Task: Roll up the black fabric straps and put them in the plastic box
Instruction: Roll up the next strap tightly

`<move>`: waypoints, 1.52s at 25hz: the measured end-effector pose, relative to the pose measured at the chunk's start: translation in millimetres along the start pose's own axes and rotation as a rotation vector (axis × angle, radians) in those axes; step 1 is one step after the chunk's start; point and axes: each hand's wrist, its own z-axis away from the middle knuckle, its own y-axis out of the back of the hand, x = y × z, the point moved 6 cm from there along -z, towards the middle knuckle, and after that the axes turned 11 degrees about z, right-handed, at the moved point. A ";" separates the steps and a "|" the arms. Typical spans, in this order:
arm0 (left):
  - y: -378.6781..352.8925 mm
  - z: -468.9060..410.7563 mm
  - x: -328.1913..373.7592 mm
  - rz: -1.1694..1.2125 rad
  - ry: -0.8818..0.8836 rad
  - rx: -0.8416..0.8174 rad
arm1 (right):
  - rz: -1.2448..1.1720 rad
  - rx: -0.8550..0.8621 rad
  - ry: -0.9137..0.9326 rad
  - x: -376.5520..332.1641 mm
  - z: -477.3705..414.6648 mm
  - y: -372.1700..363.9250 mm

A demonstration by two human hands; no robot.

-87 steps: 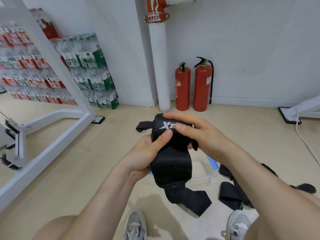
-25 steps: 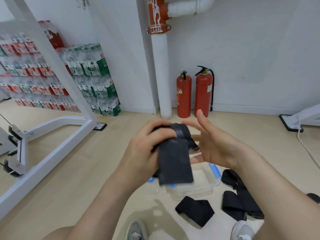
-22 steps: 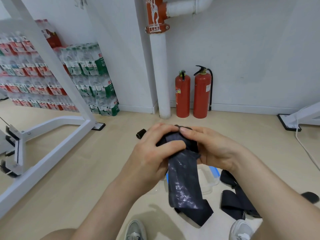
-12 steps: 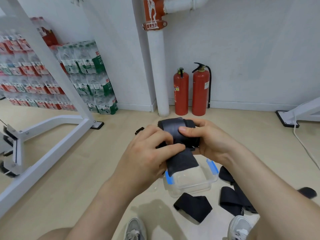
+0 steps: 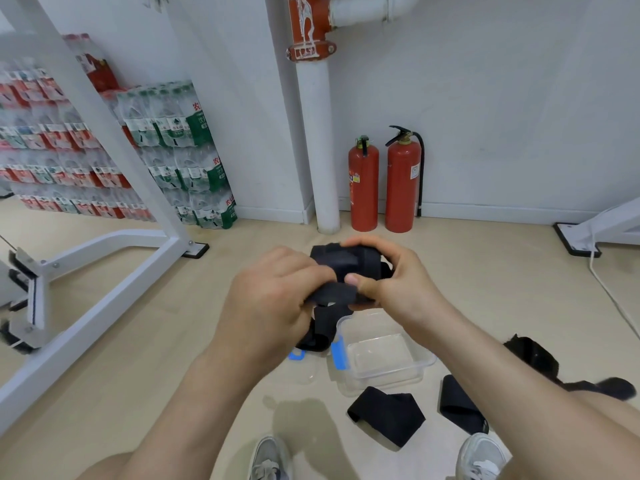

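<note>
A black fabric strap [image 5: 341, 263], mostly wound into a roll, is held between both hands above the floor. My right hand [image 5: 391, 282] grips the roll with fingers over its top and thumb on its front. My left hand [image 5: 273, 303] holds the loose tail, which hangs down toward the clear plastic box [image 5: 384, 355]. The box, with blue clips, sits on the floor below my hands and looks to hold nothing. A folded black strap [image 5: 388, 415] lies in front of the box, and more black straps [image 5: 460, 405] lie to its right.
Two red fire extinguishers [image 5: 382, 185] stand by a white pipe [image 5: 320, 150] at the wall. A white metal frame [image 5: 93, 244] crosses the left side, with stacked bottled-water packs [image 5: 180, 157] behind it. A white cable [image 5: 609, 292] runs along the floor at right. My shoes [image 5: 268, 460] show at the bottom.
The hanging tail has shortened as the strap was wound tighter. Both hands have kept turning the roll above the box.
</note>
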 end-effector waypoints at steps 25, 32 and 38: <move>-40.8 22.1 -53.4 0.997 0.942 0.367 | 0.382 -0.002 0.452 -42.3 21.4 -24.7; -51.1 15.2 -34.1 0.771 0.833 0.541 | 0.395 0.399 0.157 -16.4 3.4 -19.6; -91.4 26.3 -53.6 1.533 1.374 0.753 | 0.964 0.707 0.539 -26.9 4.9 -42.7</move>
